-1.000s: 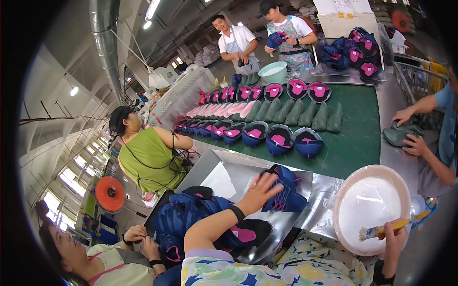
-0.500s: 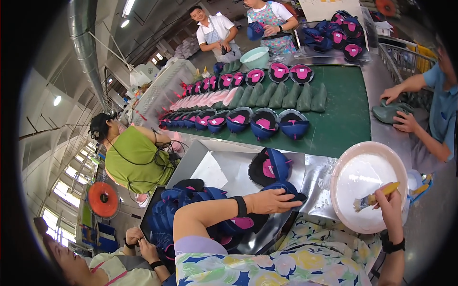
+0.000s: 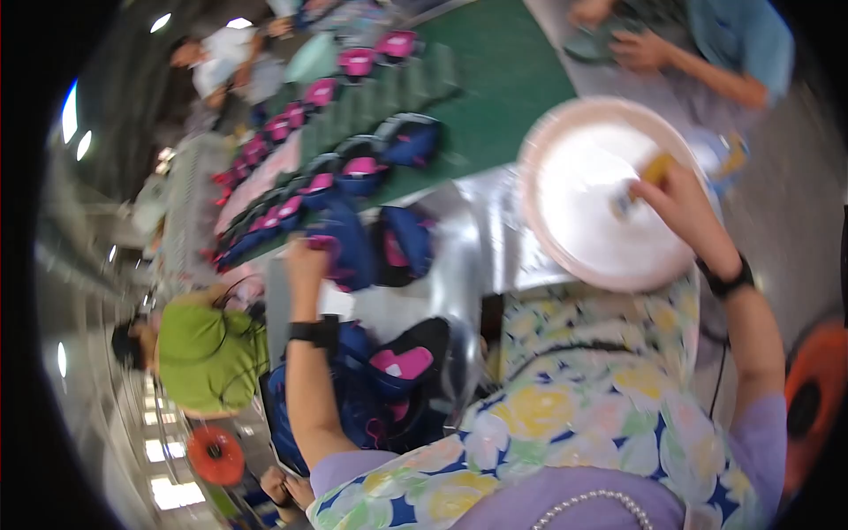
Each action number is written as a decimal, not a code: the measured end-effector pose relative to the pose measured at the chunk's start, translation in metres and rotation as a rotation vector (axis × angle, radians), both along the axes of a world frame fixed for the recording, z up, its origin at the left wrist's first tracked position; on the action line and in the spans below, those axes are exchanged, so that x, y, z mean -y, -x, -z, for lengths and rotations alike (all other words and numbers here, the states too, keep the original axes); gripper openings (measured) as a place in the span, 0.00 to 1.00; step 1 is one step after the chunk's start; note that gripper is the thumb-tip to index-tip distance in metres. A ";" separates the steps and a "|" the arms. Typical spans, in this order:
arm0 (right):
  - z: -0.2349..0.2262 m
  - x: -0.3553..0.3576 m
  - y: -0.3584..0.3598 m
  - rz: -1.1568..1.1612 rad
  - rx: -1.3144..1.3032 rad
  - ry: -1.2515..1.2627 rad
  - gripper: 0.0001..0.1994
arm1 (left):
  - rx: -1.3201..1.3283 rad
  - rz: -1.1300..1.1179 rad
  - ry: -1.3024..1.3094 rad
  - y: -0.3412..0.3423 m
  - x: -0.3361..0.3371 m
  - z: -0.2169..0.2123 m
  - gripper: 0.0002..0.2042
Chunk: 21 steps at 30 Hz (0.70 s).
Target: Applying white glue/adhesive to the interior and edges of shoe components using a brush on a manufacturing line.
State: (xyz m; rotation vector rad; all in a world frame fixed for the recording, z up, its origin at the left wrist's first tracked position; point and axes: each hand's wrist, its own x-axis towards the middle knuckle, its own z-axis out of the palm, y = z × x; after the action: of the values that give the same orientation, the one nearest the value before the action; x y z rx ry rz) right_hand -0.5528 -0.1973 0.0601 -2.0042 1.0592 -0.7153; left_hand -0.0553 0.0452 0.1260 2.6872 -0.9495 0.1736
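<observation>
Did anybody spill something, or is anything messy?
No clear spill: the white liquid sits inside the pink basin. Pale patches on the metal strip could be drips or shine. Blue shoe uppers heaped in the tray look messy, unlike the neat rows on the green table.

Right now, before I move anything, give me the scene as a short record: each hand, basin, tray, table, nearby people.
Left hand: holds a blue upper, exact grip blurred
Right hand: holds a yellow-handled brush
Brush: bristle end over the basin; contact with the liquid unclear
Basin: pale pink, round, holding white liquid
Tray: metal, with another upper inside
Table: green top, bearing rows of uppers and green forms
Nearby: co-worker's hands at upper right
Image: motion-blurred
</observation>
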 end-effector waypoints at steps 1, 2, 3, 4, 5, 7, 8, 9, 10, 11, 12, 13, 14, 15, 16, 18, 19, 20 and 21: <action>-0.001 0.002 -0.010 -0.031 -0.021 -0.009 0.17 | -0.370 -0.080 0.462 -0.035 -0.009 -0.003 0.03; -0.011 -0.005 -0.026 -0.087 0.030 -0.009 0.17 | -0.425 -0.192 0.718 -0.091 -0.036 -0.012 0.17; 0.007 -0.003 -0.039 -0.114 0.207 -0.010 0.16 | -0.451 -0.164 0.689 -0.087 -0.017 -0.005 0.17; 0.015 -0.004 -0.048 -0.101 0.108 -0.002 0.15 | -0.571 -0.061 0.677 -0.080 -0.008 0.004 0.18; 0.009 -0.015 -0.061 -0.182 0.137 -0.016 0.15 | -0.658 0.018 0.675 -0.082 0.026 -0.006 0.19; 0.015 -0.022 -0.068 -0.352 0.059 -0.015 0.14 | -0.838 0.188 0.662 -0.041 0.039 0.008 0.21; 0.013 -0.025 -0.066 -0.409 -0.043 -0.033 0.14 | -0.929 0.275 0.652 -0.009 0.043 0.020 0.22; 0.015 -0.026 -0.065 -0.410 -0.024 -0.028 0.14 | -1.005 0.351 0.646 0.011 0.053 0.022 0.23; 0.019 -0.026 -0.059 -0.466 -0.130 0.052 0.13 | -1.075 0.424 0.641 0.036 0.060 0.026 0.24; 0.024 -0.022 -0.049 -0.508 -0.243 0.131 0.13 | -1.153 0.506 0.627 0.060 0.062 0.032 0.25; 0.021 -0.017 -0.040 -0.462 -0.207 0.126 0.13 | -1.230 0.582 0.614 0.060 0.061 0.024 0.26; 0.012 -0.010 -0.034 -0.410 -0.172 0.126 0.13 | -1.383 0.528 0.626 0.065 0.063 0.028 0.26; 0.003 -0.002 -0.022 -0.340 -0.139 0.119 0.14 | -1.544 0.480 0.617 0.073 0.073 0.030 0.25; 0.000 0.008 -0.014 -0.283 -0.074 0.152 0.13 | -1.932 0.580 0.597 0.080 0.081 0.027 0.25; -0.004 0.015 -0.006 -0.218 -0.013 0.189 0.13 | -1.933 0.598 0.569 0.088 0.089 0.026 0.25; -0.025 0.019 -0.007 -0.191 0.252 0.164 0.13 | -1.752 0.695 0.462 0.102 0.110 0.032 0.24; -0.033 0.020 -0.011 -0.220 0.309 0.147 0.12 | -1.654 0.744 0.413 0.110 0.120 0.032 0.24; -0.039 0.022 -0.015 -0.247 0.366 0.130 0.11 | -1.656 0.766 0.385 0.119 0.129 0.031 0.24; -0.046 0.022 -0.018 -0.219 0.373 0.135 0.11 | -1.630 0.784 0.417 0.129 0.137 0.030 0.24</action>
State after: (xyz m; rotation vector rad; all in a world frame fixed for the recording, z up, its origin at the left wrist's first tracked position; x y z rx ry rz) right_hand -0.5345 -0.2190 0.1062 -1.9581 0.5770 -1.0136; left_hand -0.1840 -0.0915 0.0958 1.1188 -0.9678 -1.4669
